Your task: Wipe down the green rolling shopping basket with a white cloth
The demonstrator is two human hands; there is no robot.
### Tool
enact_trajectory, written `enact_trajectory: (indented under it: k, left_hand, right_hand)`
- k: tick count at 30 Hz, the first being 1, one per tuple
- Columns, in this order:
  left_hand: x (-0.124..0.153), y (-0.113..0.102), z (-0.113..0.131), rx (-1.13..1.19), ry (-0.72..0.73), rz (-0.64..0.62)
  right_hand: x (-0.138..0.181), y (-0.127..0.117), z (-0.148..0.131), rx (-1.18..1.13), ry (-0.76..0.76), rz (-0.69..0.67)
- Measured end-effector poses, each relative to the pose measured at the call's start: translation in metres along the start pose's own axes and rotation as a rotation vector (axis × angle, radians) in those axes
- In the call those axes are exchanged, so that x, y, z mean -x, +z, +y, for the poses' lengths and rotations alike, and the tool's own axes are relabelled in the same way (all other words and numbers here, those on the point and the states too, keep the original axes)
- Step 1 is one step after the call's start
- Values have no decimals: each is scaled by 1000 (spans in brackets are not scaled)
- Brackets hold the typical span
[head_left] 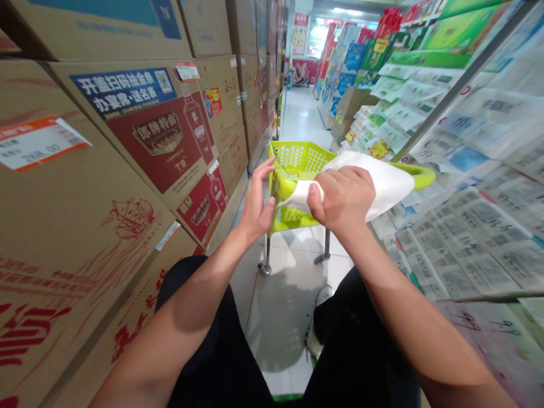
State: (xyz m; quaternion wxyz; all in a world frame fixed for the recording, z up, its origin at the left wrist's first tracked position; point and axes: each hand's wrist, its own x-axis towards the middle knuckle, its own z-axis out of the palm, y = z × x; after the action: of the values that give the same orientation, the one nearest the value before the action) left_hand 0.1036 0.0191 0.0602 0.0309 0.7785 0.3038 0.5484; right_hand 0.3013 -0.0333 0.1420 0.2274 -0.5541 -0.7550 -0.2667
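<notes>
A lime-green plastic shopping cart (300, 153) stands in front of my knees, with a perforated basket and metal legs on casters. Across its handle bar (285, 184) lies a white cloth (391, 181). My right hand (346, 195) is closed over the cloth and presses it around the bar; the bar under it is hidden. At the handle's left end is my left hand (257, 198), its fingers stretched and apart from the thumb, lightly against the green plastic. The cloth's loose part spreads to the right, beside the curved right end of the handle.
Stacked cardboard cartons (161, 136) with price tags wall the left side. On the right, packs of paper goods (476, 226) are piled beside a slanting metal post (467, 85). A tiled aisle (300, 110) runs ahead, past an open carton (351, 110) and colourful boxes.
</notes>
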Motion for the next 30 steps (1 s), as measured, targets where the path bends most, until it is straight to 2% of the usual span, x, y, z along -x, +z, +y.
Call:
enact_trajectory:
  k: [3, 6, 7, 9, 14, 16, 17, 19, 21, 23, 25, 27, 30]
  left_hand:
    - [5, -2, -25, -16, 26, -107]
    - [10, 4, -36, -23, 25, -227]
    - [11, 6, -36, -19, 30, -255]
    - [11, 11, -32, -6, 40, -283]
    - [4, 14, -12, 27, 28, -286]
    - [1, 16, -8, 33, 16, -284]
    - [0, 17, -8, 37, 6, -275]
    - [0, 20, -11, 49, -11, -248]
    - [0, 20, -18, 50, -11, -238]
    - [0, 18, -27, 28, -5, -247]
    - [-1, 14, -34, 6, -4, -261]
    - [-1, 10, -38, -5, -17, -265]
    - [0, 7, -37, -35, -52, -268]
  right_hand:
    - [21, 12, 4, -14, 8, 205]
    - [28, 11, 13, -37, 16, 261]
    - [27, 6, 18, -33, 24, 224]
    - [18, -6, 28, 4, 36, 63]
    - [-17, -40, 48, 75, -39, -500]
    - [-26, -45, 44, 48, -52, -607]
    - [-27, -46, 38, 43, -20, -609]
    - [-22, -40, 19, 46, 106, -501]
    - [-7, -28, -4, 28, 225, -276]
    - [11, -14, -23, -17, 232, -42]
    - [25, -4, -35, -53, 208, 116]
    - [29, -2, -37, -73, 182, 154]
    - [17, -10, -29, -66, 143, 40]
